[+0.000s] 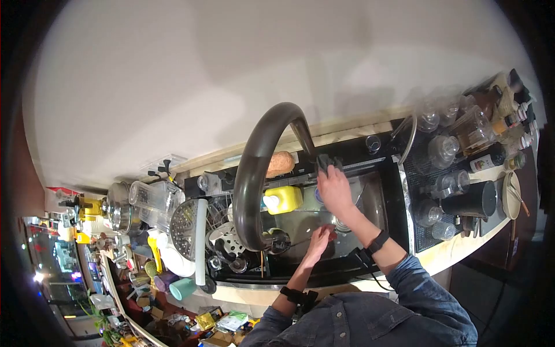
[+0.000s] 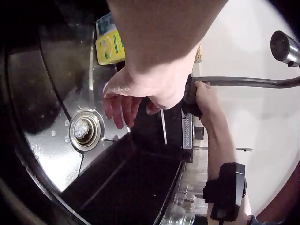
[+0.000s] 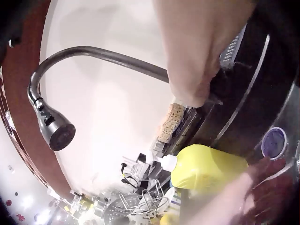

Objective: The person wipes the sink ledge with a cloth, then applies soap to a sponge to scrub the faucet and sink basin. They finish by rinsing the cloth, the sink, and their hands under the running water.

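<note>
Fingers of the left hand (image 1: 319, 242) hung loosely bent, empty, over the sink (image 1: 370, 214); those of the right hand (image 1: 335, 189) lay at the faucet's (image 1: 248, 173) far-side base, grip indeterminable. A leftward swing risked toppling the yellow pump bottle (image 1: 284, 199).

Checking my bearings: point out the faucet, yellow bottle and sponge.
Faucet (image 1: 251, 170): head view, its curved neck.
Yellow bottle (image 3: 207, 169): right wrist view, its body.
Sponge (image 3: 171, 123): right wrist view, its speckled face.
</note>
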Tool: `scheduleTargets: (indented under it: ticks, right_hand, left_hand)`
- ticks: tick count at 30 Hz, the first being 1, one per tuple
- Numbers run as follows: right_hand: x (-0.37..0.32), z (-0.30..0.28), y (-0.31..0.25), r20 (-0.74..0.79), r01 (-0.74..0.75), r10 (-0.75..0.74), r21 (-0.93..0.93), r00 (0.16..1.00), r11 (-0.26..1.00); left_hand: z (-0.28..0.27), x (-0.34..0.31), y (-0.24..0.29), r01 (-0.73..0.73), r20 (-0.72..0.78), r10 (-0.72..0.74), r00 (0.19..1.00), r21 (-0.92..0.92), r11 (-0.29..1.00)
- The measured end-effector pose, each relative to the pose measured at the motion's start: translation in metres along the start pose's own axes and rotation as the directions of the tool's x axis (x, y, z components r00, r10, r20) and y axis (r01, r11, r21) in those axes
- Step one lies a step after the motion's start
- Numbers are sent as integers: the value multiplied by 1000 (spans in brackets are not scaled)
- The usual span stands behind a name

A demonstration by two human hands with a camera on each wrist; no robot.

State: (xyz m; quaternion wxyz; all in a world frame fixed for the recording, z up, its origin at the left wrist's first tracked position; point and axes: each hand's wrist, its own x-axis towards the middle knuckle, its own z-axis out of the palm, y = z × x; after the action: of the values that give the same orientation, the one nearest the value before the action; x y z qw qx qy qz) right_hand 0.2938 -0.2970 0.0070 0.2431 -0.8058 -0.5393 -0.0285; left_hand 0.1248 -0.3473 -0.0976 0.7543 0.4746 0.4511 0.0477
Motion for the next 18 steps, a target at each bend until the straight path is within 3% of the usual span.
scheduleTargets:
  ticks: [4, 8, 9, 10, 11, 13, 14, 17, 18]
  right_hand:
    - [-12, 1, -17, 120, 175, -172, -17, 978, 984]
    - [-5, -3, -37, 6, 96, -97, 101, 995, 990]
    - [0, -8, -39, -49, 78, -73, 102, 996, 992]
    - [4, -10, -40, -99, 60, -50, 104, 994, 993]
    - [10, -8, -37, -110, 39, -31, 68, 993, 997]
    - [10, 12, -23, -5, 20, -20, -48, 1000, 999]
    - [8, 21, -17, 51, 27, -23, -82, 998, 996]
    - [5, 10, -6, 81, 87, -76, -131, 994, 988]
    - [0, 4, -1, 26, 89, -87, -73, 996, 993]
  left_hand:
    - [7, 0, 9, 4, -7, -4, 1000, 28, 1000]
    - [2, -11, 19, -83, -65, 87, 994, 62, 995]
    - [-5, -15, 19, -19, -47, 24, 999, 100, 995]
    - [-12, -13, 10, -59, 18, 60, 998, -33, 998]
    - [-20, -16, 0, -43, 11, 44, 999, -46, 998]
    - [-23, -19, -8, -33, -35, 28, 999, -156, 987]
    - [-25, -18, -9, -2, -41, -2, 999, -104, 995]
    - [-28, -29, -5, 73, -74, -73, 995, -3, 997]
    - [-28, -30, -1, 70, -84, -70, 994, -1, 998]
